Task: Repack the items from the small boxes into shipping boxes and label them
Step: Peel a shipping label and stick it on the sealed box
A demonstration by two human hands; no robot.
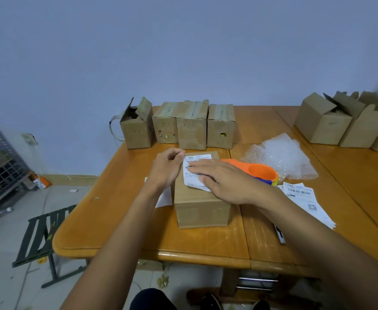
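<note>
Well, the shipping box (200, 204) is sitting closed in the middle of the table (138, 220), with a white label (197, 158) lying on its top; the right hand (223, 182) is pressing flat on the label, fingers straight and released; the left hand (166, 170) is pinching the label's far-left corner between curled thumb and forefinger; just right of the box an orange plastic tool (259, 172) is lying, with bubble wrap (282, 153) beyond it and spare label sheets (306, 198) nearer; four small boxes (179, 126) are standing in a row at the far edge, the leftmost open; more open boxes (331, 124) are standing far right.
</note>
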